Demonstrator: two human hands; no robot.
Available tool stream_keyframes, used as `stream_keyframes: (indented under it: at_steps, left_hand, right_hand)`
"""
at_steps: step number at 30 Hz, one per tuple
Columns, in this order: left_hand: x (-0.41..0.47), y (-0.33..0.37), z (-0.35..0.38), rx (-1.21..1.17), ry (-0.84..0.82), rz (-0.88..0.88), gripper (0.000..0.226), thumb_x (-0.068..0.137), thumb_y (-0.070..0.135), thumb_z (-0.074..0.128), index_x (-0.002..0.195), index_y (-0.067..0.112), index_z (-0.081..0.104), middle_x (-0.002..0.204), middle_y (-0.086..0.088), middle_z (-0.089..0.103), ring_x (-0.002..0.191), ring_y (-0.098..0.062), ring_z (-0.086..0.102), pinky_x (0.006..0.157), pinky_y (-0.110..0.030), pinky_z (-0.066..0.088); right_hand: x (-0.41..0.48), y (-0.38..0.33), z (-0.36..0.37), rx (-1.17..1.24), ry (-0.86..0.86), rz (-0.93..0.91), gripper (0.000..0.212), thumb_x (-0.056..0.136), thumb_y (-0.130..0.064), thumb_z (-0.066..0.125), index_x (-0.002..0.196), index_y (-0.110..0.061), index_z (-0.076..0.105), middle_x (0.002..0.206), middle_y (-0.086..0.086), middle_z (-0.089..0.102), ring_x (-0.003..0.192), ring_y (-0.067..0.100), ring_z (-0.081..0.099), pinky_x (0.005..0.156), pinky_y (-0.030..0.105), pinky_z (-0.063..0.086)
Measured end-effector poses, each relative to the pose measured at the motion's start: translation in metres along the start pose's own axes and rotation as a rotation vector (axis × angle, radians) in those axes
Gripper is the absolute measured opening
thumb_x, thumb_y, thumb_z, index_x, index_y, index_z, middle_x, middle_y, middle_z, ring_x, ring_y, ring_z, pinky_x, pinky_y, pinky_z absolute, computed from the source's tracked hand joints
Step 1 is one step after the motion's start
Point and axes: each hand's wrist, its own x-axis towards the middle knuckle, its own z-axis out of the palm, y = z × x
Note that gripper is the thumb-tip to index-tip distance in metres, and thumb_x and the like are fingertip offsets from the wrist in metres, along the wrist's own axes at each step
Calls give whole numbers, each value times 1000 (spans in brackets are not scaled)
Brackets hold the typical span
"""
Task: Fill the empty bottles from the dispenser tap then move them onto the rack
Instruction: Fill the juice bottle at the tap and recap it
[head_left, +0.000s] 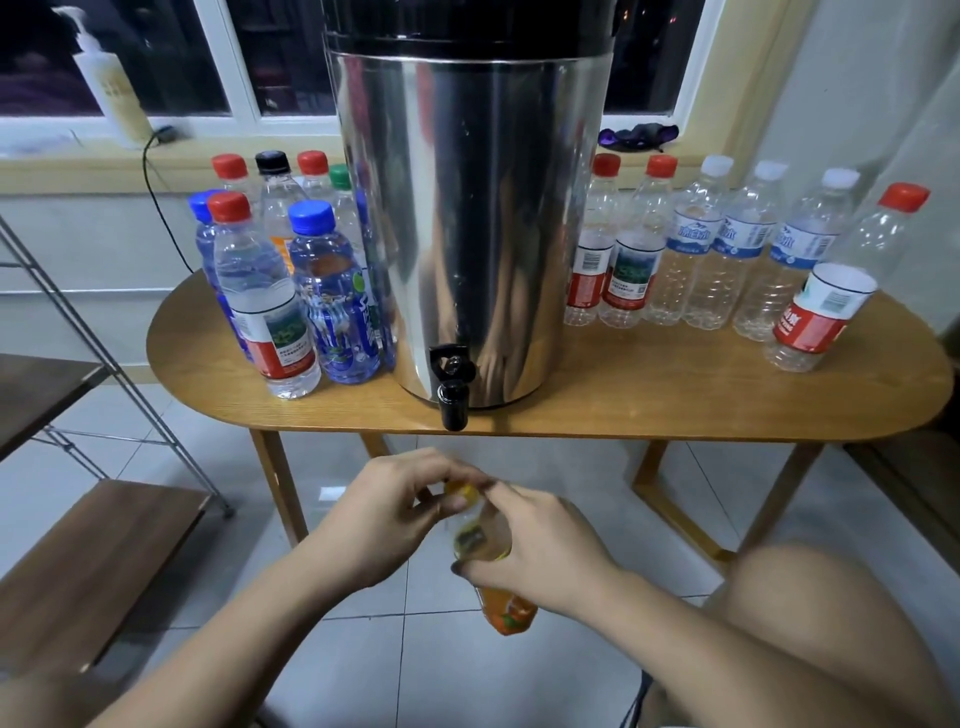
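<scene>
As L hand (384, 514) pinches cap (462, 491), bottle (506, 616) gripped

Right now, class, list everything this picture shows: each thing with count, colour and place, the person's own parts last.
Cylindrical stainless-steel dispenser: one, silver with black tap, table centre.
Oval wooden table: one, brown, below the window.
Seemingly filled plastic bottles: about eight, red, blue, black, green caps, left of dispenser.
Empty clear plastic bottles: six, three red caps, three white, right of dispenser.
Metal-framed rack with wooden shelves: one, dark brown, far left.
Pump bottle: one, cream, windowsill.
Purple cloth: one, windowsill.
Orange-labelled plastic bottle: one, held below the table edge.
Left hand: pinches that bottle's cap.
Right hand: grips its body.
</scene>
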Motion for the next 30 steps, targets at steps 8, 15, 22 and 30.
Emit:
stream_keyframes:
  at_steps: [8,15,22,30]
  left_hand:
    - [7,4,8,112,232,-92,30,90,57,75,101,29,79,95,18,69,86,-2,65,71,-16,49]
    - [7,6,8,374,187,-219,67,75,93,57,77,26,58,70,12,58,66,-7,56,55,-28,45]
    - [1,0,-4,70,36,-71,14,96,37,80,109,38,82,102,25,72,97,1,67,77,-14,48]
    - [3,-2,-11,44,37,-166,23,94,24,83,110,40,82,103,25,77,99,-3,71,84,-25,56]
  right_hand:
    - [0,-7,-1,42,37,23,72,71,-78,75,132,-45,54,111,-19,67,101,8,65,85,35,60]
    - [-1,-12,-2,-100,-8,-26,65,79,-71,75,133,-41,56,116,-17,64,105,12,64,89,33,56]
    - [6,-6,-1,-109,4,-47,72,75,-75,73,135,-43,52,112,-16,61,100,12,63,83,34,57]
    - [8,-2,-1,-46,31,-23,68,72,-74,76,129,-47,52,107,-22,62,95,8,62,80,30,57]
